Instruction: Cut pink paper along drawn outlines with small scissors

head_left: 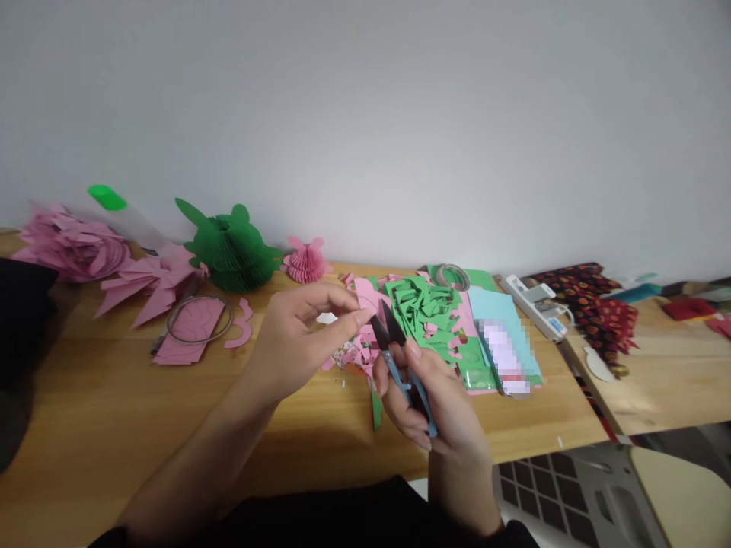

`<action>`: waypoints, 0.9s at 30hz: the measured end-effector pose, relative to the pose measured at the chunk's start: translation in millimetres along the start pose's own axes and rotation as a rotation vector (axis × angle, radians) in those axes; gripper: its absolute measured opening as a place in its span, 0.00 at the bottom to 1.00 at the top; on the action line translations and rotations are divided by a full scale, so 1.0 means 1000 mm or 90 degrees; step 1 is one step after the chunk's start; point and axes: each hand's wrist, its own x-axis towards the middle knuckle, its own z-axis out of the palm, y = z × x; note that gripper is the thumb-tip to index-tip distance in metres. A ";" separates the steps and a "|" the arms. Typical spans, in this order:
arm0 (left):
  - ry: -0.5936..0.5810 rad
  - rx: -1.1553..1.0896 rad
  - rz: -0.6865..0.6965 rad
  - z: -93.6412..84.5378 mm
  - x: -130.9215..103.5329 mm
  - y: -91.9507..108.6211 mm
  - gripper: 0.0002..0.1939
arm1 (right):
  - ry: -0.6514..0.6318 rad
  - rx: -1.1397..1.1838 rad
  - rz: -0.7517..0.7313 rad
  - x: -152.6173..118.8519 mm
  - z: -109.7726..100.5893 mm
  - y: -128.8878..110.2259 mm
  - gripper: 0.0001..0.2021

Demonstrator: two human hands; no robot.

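Observation:
My right hand (437,396) is wrapped round the blue-grey handles of small scissors (412,387), whose dark blades point up and to the left, spread apart. My left hand (300,335) pinches a small piece of pink paper (368,295) between thumb and index finger, right beside the blade tips. The paper's outline blends with the pink scraps behind it. Beyond both hands lies a heap of green paper scraps (419,308), with pink scraps (362,352) at its lower left.
Pink sheets (191,329) under a metal ring (169,323) and a curved pink cutout (243,327) lie left. A green honeycomb figure (234,251) and a small pink one (307,261) stand by the wall. Rightward are blue paper (502,308) and a power strip (534,306).

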 end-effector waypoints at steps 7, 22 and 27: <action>-0.054 -0.123 -0.065 0.003 0.001 0.000 0.07 | -0.021 0.083 -0.036 0.004 0.003 0.007 0.22; -0.013 -0.214 -0.119 0.006 0.000 0.001 0.07 | -0.048 0.119 -0.046 0.008 0.010 0.009 0.21; 0.009 -0.210 -0.121 0.008 -0.001 0.002 0.07 | -0.040 0.115 -0.045 0.008 0.010 0.010 0.21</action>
